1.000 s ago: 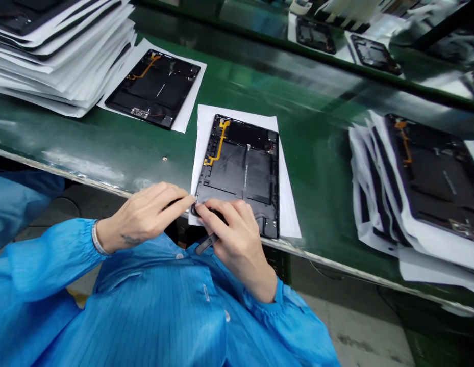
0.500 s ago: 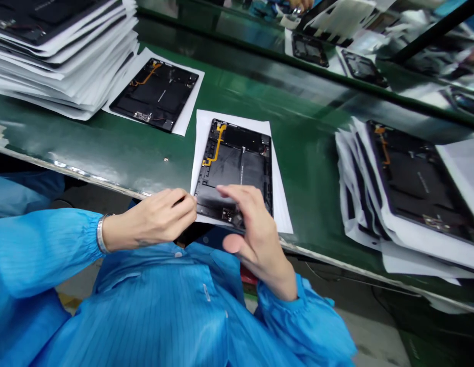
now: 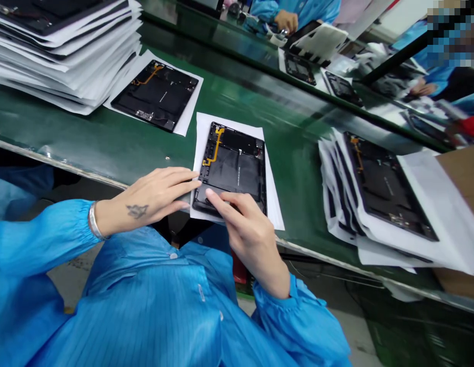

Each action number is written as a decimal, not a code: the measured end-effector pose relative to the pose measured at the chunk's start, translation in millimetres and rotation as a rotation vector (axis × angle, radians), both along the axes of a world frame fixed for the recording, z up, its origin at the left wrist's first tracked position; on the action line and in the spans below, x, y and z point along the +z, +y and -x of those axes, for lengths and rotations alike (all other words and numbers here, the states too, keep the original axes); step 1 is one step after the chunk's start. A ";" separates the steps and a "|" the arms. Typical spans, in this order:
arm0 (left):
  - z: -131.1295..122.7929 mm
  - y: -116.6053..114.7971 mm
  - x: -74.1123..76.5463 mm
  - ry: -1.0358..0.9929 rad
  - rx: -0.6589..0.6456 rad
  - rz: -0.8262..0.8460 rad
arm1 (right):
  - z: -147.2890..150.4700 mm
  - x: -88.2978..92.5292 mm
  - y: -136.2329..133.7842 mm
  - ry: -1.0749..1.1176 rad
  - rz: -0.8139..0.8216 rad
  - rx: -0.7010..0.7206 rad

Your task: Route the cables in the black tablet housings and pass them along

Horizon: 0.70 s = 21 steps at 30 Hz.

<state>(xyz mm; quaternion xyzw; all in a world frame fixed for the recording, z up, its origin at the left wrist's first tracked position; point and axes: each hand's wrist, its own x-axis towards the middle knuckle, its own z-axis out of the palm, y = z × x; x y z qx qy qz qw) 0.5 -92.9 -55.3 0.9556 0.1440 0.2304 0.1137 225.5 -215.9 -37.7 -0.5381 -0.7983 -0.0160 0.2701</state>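
Observation:
An opened black tablet (image 3: 237, 171) with a yellow flex cable lies on a white sheet (image 3: 274, 206) at the near edge of the green belt (image 3: 298, 153). My left hand (image 3: 156, 196) is stretched out flat, fingertips against the tablet's left edge. My right hand (image 3: 244, 224) rests on the tablet's near end, fingers extended and lying on its lower left corner. Neither hand holds anything that I can see.
A second opened tablet (image 3: 154, 94) on a sheet lies further left. A tall stack of sheets and tablets (image 3: 60, 46) stands at the top left, another stack (image 3: 382, 188) at the right beside a cardboard box (image 3: 462, 173). Other people's hands (image 3: 286, 19) work across the far belt.
The black tool under my right hand a second ago is gone from view. That hand lifted, then settled back on the tablet's near end. My left fingers straightened out flat.

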 end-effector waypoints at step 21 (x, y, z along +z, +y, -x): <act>-21.2 7.4 -12.4 0.001 -0.098 0.062 | 6.0 -1.6 5.7 -0.041 0.043 0.022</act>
